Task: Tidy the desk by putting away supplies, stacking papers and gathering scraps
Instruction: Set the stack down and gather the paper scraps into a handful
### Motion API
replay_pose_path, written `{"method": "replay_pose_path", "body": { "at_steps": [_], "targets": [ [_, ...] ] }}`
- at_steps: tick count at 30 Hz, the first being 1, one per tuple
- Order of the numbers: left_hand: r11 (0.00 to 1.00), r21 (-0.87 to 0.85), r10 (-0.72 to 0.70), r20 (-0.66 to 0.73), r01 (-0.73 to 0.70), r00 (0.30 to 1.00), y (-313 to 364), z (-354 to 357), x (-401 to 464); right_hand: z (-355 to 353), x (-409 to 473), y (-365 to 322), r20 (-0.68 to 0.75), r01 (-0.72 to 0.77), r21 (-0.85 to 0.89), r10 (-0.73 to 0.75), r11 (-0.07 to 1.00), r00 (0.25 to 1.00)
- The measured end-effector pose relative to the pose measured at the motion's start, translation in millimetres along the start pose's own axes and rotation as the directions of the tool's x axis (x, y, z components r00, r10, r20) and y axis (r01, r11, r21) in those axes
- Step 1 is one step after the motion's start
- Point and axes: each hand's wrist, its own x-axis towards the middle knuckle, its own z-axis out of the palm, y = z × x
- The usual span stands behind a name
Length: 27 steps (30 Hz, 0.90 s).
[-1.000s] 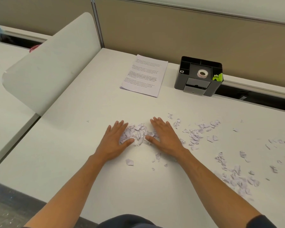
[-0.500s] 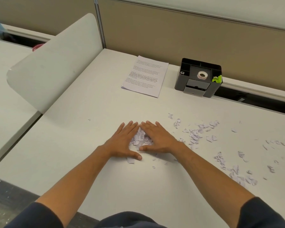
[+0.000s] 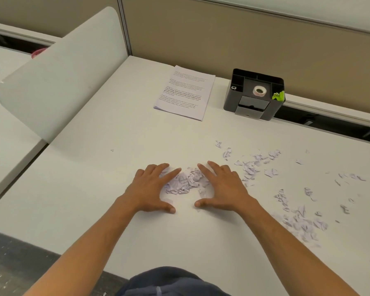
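Crumpled torn-paper scrap pile between hands, left hand and right hand flat, fingers splayed, apart on smooth white worktop, loose scraps right of right hand

Scraps, papers and organizer on the white worktop

Torn scraps lie heaped at centre, more strewn right; stacked printed papers lie flat far, black organizer beside them.
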Motion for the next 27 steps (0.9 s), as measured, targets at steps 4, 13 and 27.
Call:
{"method": "replay_pose_path", "body": {
  "at_steps": [4,13,27],
  "targets": [
    [0.991,-0.106,-0.068,0.091,0.078,0.994,10,-6,12,-3,8,-13,0.071,-0.055,0.068,0.05,0.996,0.996],
    [0.962,-0.253,-0.093,0.035,0.099,0.995,22,-14,30,-1,24,-59,0.02,-0.063,0.227,0.06,0.972,0.998],
    [0.971,-0.223,-0.125,-0.148,0.09,0.981,44,-2,24,14,9,-53,-0.224,-0.012,0.286,0.079,0.958,0.971]
  ]
}}
